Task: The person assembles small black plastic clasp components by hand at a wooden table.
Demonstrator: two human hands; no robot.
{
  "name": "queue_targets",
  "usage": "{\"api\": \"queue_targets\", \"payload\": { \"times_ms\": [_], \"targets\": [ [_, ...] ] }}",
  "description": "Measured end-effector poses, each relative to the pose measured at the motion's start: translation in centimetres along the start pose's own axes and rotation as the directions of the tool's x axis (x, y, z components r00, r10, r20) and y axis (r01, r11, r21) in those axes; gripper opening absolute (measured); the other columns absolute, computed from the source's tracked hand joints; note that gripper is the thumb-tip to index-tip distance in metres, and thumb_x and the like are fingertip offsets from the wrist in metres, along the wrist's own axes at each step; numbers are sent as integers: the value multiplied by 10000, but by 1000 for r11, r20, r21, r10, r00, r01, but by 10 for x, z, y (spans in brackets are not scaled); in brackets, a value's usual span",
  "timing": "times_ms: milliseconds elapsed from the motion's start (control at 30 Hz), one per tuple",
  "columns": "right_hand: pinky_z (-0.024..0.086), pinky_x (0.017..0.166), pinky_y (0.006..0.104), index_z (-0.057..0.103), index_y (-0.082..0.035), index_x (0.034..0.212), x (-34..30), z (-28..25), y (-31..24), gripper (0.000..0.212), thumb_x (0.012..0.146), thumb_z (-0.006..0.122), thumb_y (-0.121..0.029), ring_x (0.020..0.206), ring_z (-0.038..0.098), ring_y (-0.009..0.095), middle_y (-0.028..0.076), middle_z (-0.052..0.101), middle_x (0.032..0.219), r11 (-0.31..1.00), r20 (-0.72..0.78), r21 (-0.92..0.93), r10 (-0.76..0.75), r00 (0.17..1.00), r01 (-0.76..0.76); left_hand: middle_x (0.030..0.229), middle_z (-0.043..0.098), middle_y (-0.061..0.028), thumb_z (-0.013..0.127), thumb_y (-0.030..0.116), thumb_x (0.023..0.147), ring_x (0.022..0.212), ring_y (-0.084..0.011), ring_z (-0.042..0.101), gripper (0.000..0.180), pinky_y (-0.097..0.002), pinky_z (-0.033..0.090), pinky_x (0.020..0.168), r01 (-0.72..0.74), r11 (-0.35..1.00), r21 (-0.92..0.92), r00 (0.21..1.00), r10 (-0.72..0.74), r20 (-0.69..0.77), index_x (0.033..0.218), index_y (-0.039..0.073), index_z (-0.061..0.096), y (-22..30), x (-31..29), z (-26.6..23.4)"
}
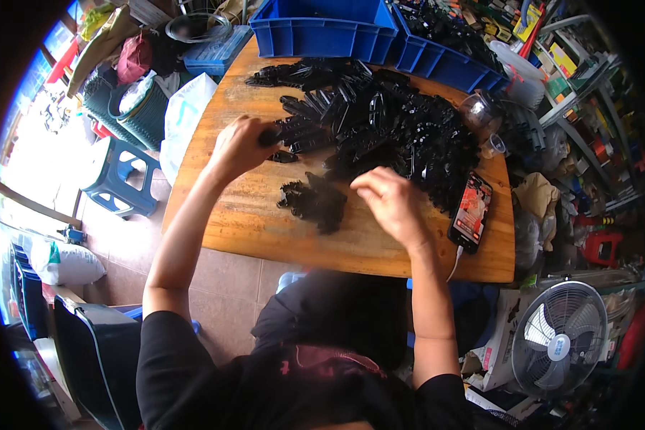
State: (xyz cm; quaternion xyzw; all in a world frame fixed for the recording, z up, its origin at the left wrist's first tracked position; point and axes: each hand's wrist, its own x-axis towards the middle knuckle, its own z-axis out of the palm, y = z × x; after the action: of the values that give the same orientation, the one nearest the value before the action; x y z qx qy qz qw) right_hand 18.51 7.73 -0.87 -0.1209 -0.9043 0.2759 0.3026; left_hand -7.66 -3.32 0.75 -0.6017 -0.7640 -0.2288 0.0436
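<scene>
Free near strip of wooden table [247,231], phone [471,213] at right, black heap [408,129] beyond

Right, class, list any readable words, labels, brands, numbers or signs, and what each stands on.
None can be read clearly.
Phone screen: marks too small.
Black shirt: pinkish print, too unclear to read.
Fan hub: lettering too small.

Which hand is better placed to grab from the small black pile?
Probably the right hand: it is nearer the small black pile, while the left hand seems to hold a black part.
</scene>
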Motion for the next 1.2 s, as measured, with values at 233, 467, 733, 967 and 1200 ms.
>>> {"api": "queue_targets", "payload": {
  "times_ms": [233,467,733,967,1200],
  "targets": [
    [475,706,343,625,-15,832,-10,5,-4,89,750,632,18,804,588,261,99,614,811,998,76,-63,26,997,-21,791,598,-102,704,173,707,908,-276,560,222,-376,464,759,-85,992,-89,990,94,102,899,94,627,-27,-16,15],
    [476,698,359,620,-14,865,-26,22,-13,112,756,641,2,799,578,283,110,592,818,1000,78,-19,17,997,-15,832,620,-104,694,157,732,835,-290,595,234,-374,481,724,-62,969,-238,988,94,126,938,85,610,-22,-26,17],
    [479,691,353,621,-19,853,-27,21,-42,119,740,655,-3,768,563,265,91,580,802,994,93,-17,-103,990,105,892,630,-130,681,107,741,818,-290,621,246,-354,497,702,-128,958,-257,988,146,51,975,76,611,-19,-34,17],
    [477,677,311,595,-8,807,-39,30,-39,87,747,658,-8,711,563,219,82,582,786,996,114,84,14,993,-24,957,627,-113,580,35,807,887,-245,651,354,-326,536,653,285,410,-866,958,-124,257,1156,-8,539,0,-28,5],
    [486,694,239,570,-40,949,-29,1,-26,128,842,614,-93,719,579,98,46,630,847,310,162,882,506,847,-354,1049,591,-179,557,-2,777,938,-294,636,437,-353,568,774,550,-331,-767,835,237,497,1201,-60,468,53,-24,23]
  ]
}}
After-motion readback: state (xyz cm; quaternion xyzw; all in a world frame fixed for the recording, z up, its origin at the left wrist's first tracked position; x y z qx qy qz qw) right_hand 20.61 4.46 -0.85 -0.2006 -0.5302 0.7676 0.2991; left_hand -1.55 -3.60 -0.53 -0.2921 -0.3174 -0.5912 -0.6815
